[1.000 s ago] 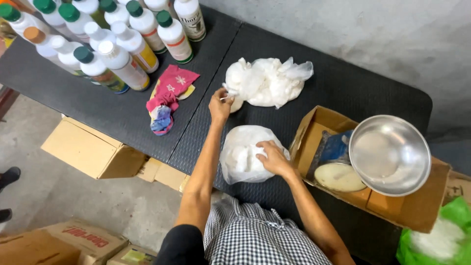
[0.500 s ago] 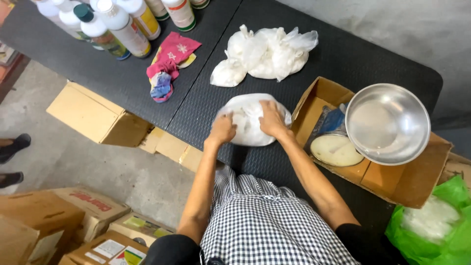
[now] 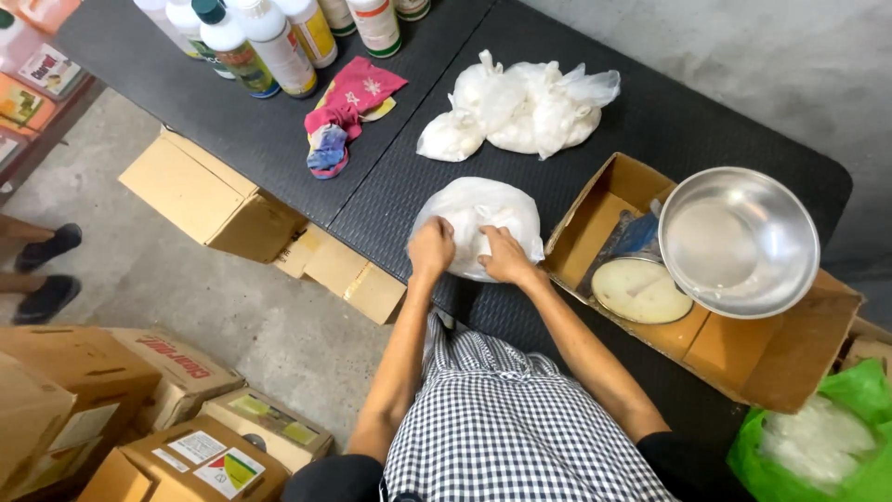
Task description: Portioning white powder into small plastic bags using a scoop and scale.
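A clear plastic bag of white powder [image 3: 483, 216] lies on the black table [image 3: 279, 139] near its front edge. My left hand [image 3: 432, 249] and my right hand [image 3: 502, 257] both press on the bag's near side, fingers curled into the plastic. Farther back lie several more tied bags of white powder [image 3: 520, 107] in a heap.
An open cardboard box [image 3: 743, 353] at the right holds a steel bowl [image 3: 739, 240] and a round lid [image 3: 639, 290]. A pink cloth [image 3: 348, 107] and plastic bottles [image 3: 279, 37] sit at the back left. Cardboard boxes [image 3: 200, 195] stand on the floor; a green bag [image 3: 822, 437] is at lower right. Another person's feet [image 3: 46, 270] show at the left.
My left hand left the far heap of bags and came down onto the near bag beside my right hand. The view shifted right and closer.
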